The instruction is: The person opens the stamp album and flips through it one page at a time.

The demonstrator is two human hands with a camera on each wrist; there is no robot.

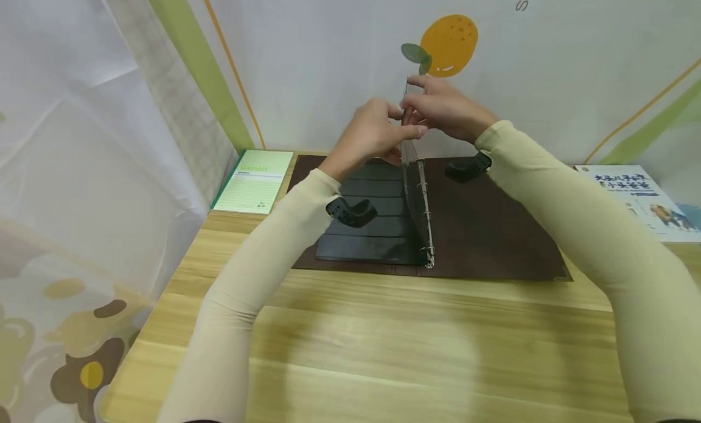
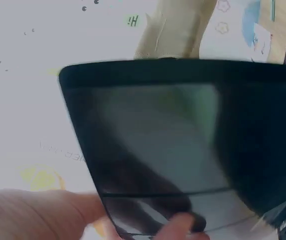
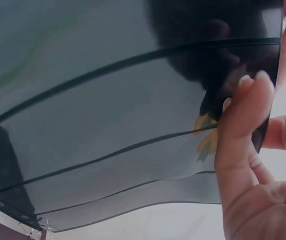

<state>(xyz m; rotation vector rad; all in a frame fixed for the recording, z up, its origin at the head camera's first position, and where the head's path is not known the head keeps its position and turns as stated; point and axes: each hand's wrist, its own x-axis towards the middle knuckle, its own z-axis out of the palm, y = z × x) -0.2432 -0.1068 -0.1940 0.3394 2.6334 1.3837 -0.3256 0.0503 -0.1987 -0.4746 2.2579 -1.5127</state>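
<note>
From the head camera, an open dark brown ring binder [image 1: 493, 228] lies flat on the light wooden table [image 1: 383, 350], its metal rings [image 1: 426, 216] running down the middle. One dark, glossy plastic pocket page [image 1: 412, 167] stands upright on edge above the rings, while more black pocket pages [image 1: 372, 228] lie flat on the binder's left half. The left hand [image 1: 372, 134] and the right hand [image 1: 443, 109] meet at the upright page's top edge, both pinching it. A green-and-white booklet reading "Gambit" [image 1: 254, 181] lies at the table's far left; a white book with Chinese characters [image 1: 638, 198] lies at the far right. From the left wrist camera, the dark page [image 2: 183, 145] fills the frame, with left fingertips [image 2: 180, 225] on its lower edge. From the right wrist camera, the right fingers [image 3: 245, 130] curl over the edge of the page [image 3: 107, 125], whose horizontal pocket seams show.
</note>
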